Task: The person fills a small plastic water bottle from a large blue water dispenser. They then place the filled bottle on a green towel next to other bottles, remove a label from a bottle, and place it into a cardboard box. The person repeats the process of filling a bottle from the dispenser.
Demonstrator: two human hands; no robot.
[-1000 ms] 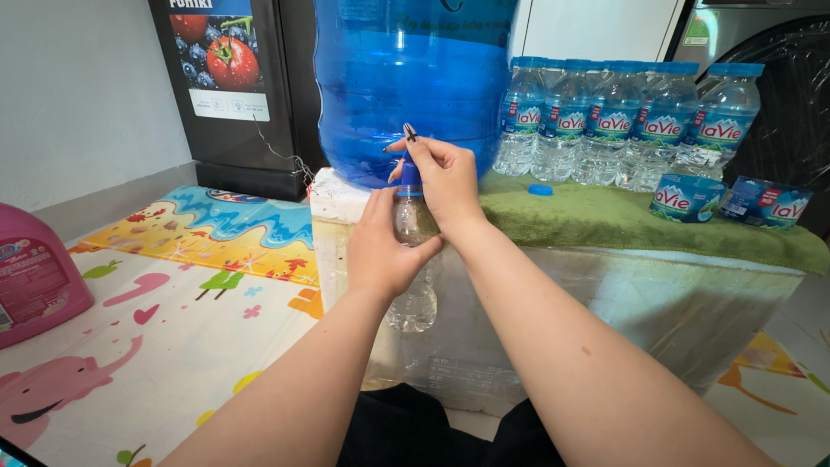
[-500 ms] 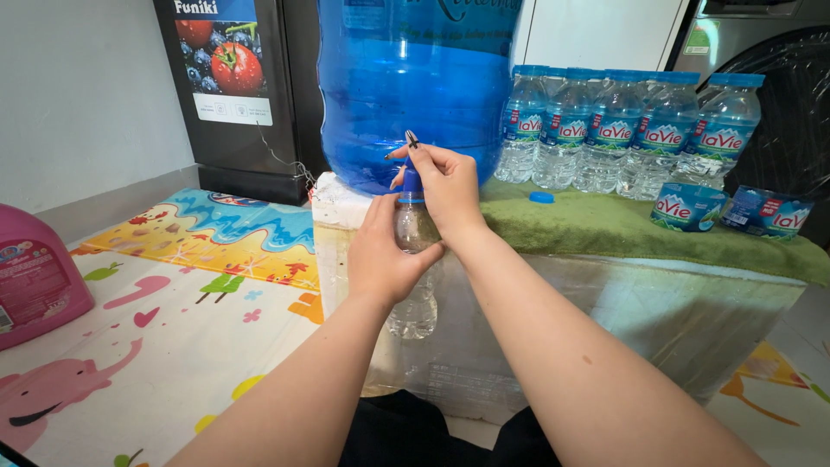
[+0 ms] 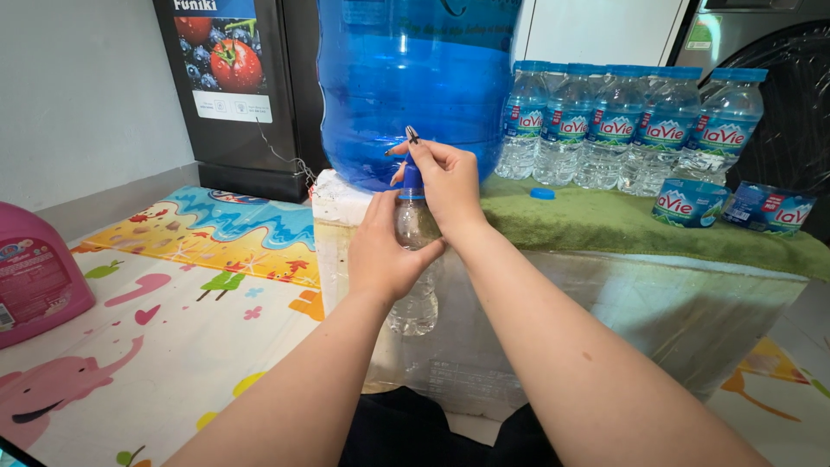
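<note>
Under the big blue jug's (image 3: 415, 86) tap (image 3: 411, 164), the left hand (image 3: 385, 251) grips a small bottle (image 3: 415, 277). The right hand (image 3: 445, 186) pinches the tap; the bottle looks largely unfilled.

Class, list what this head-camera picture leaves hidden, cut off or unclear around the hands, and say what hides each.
- Tap, head view: mostly covered by the right hand; open or closed unclear.
- Small bottle: neck and middle hidden by the left hand; water level unreadable through the clear plastic.
- Blue jug: top cut off by the upper edge.
- Pink container: cut off by the left edge.
</note>
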